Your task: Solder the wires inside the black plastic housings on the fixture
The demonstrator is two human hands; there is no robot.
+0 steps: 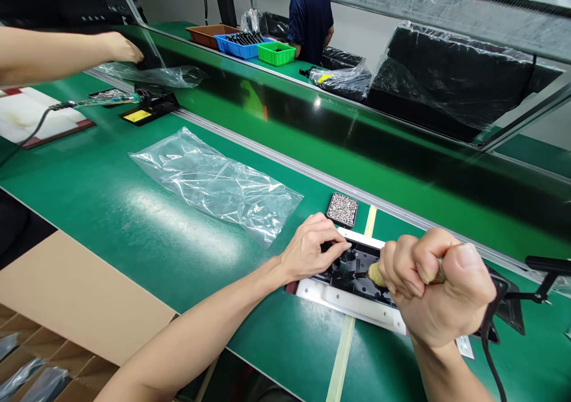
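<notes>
A black plastic part [368, 271] lies in a white fixture [348, 304] on the green bench. My right hand [441, 289] is a fist around a soldering iron [377, 275], whose yellowish wrapped grip shows on its left side. The iron's dark tip points down at the black part. My left hand [312, 247] hovers over the part's left end, thumb and forefinger pinched together. Whatever sits between those fingertips is too small to make out. Just behind the fixture stands a small black tray [342, 210] full of tiny metal pieces.
A clear plastic bag [218, 182] lies flat on the bench to the left. Another person's arm [66, 54] reaches in at upper left, near a second soldering iron [107, 100] on its stand. Green, blue and brown bins stand behind the partition [357, 146]. A cable [488, 354] hangs at right.
</notes>
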